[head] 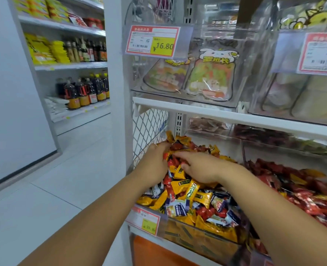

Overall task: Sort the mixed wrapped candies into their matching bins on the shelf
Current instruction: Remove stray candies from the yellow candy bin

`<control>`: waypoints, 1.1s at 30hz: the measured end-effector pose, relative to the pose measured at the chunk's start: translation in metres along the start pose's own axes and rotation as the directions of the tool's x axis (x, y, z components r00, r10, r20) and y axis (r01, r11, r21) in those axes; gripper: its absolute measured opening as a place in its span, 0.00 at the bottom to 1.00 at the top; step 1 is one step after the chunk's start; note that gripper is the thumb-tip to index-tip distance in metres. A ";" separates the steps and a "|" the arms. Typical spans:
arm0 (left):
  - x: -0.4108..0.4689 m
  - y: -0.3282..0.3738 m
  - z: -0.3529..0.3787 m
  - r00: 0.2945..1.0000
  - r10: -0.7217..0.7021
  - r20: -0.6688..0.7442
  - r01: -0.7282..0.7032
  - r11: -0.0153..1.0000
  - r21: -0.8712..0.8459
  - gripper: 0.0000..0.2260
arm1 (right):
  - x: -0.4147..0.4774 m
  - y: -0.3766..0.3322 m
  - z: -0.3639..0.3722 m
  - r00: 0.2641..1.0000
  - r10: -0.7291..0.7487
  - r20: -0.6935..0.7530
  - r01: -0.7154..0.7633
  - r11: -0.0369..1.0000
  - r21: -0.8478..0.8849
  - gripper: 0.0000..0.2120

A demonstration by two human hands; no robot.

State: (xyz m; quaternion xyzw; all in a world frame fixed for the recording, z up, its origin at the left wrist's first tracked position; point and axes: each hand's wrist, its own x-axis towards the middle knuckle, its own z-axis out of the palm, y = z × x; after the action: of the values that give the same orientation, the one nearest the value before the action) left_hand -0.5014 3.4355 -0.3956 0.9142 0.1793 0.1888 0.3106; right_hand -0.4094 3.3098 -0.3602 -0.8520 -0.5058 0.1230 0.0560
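Observation:
A clear bin [201, 230] on the lower shelf holds a heap of mixed wrapped candies [193, 196]: yellow, red and white-blue wrappers. My left hand [155, 162] is at the heap's far left, its fingers curled around red candies [175, 146]. My right hand [201, 167] lies palm down on the pile beside it, with fingers bent into the wrappers; what it holds is hidden. To the right, a second bin is filled with mostly red candies [302, 191].
Above, a white shelf [235, 116] carries clear bins of bagged sweets [210, 77] with a price tag [153, 41]. A wire mesh side panel [149, 129] closes the left end. Bottles and yellow packs fill a shelf [78, 66] across the tiled aisle.

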 end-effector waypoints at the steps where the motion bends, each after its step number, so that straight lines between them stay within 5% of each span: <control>1: 0.002 0.000 0.001 0.998 -0.014 0.060 0.011 0.999 0.048 0.22 | 0.003 0.001 0.001 0.999 0.003 0.043 -0.002 1.000 -0.005 0.22; 5: 0.008 -0.002 0.000 0.983 -0.052 0.178 0.024 0.987 0.157 0.22 | 0.002 0.005 0.009 0.997 0.042 0.061 -0.042 0.999 -0.004 0.03; 10: 0.011 -0.001 0.004 0.996 -0.027 0.081 0.016 0.992 0.129 0.13 | -0.014 0.015 0.010 0.984 0.032 -0.174 -0.001 0.985 0.172 0.02; 16: 0.000 -0.002 0.011 1.000 -0.006 -0.025 0.009 0.995 0.101 0.06 | -0.033 0.042 -0.012 0.891 0.232 -0.390 -0.065 0.916 0.396 0.05; 19: -0.003 -0.001 0.010 0.997 0.042 -0.070 -0.038 0.998 0.055 0.05 | -0.031 0.045 -0.018 0.886 0.242 -0.396 -0.070 0.913 0.402 0.13; 26: 0.003 0.003 0.013 0.986 0.053 -0.161 -0.060 0.997 -0.038 0.05 | 0.018 0.041 -0.021 0.953 0.229 -0.198 -0.211 0.971 0.111 0.27; 30: 0.011 0.000 0.014 0.976 -0.007 -0.220 -0.033 0.984 -0.175 0.05 | 0.027 0.043 -0.011 0.912 0.280 -0.300 -0.249 0.959 0.138 0.14; 33: 0.017 0.003 0.009 0.979 -0.029 -0.200 0.005 0.993 -0.117 0.12 | 0.018 0.048 -0.015 0.875 0.308 -0.373 -0.222 0.941 0.256 0.09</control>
State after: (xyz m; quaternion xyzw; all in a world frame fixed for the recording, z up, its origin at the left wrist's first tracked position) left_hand -0.4814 3.4362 -0.3962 0.8691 0.2063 0.2880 0.3451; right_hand -0.3570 3.3030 -0.3593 -0.9098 -0.3454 0.0008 0.2303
